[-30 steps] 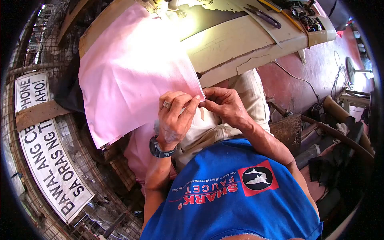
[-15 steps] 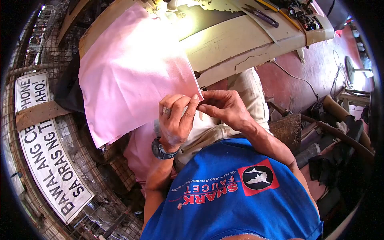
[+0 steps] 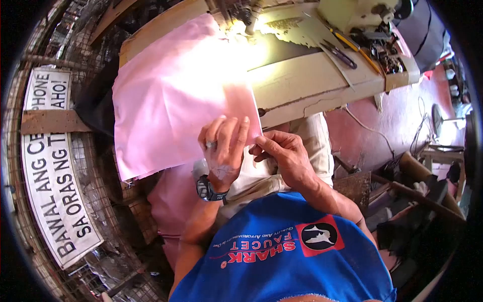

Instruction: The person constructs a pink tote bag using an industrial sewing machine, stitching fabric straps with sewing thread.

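Worn table [image 3: 302, 95], upper centre; reddish floor [image 3: 365, 128], frame right; lettered sign [image 3: 55, 191], frame left. Pink cloth [image 3: 161, 116], centre-left, overhangs table, upper part bleached out. Left hand [image 3: 222, 151]: fingers slightly apart, over cloth. Right hand [image 3: 288, 155]: thumb and forefinger pinch cloth corner. Metal fitting [image 3: 245, 14], top edge, cut off.
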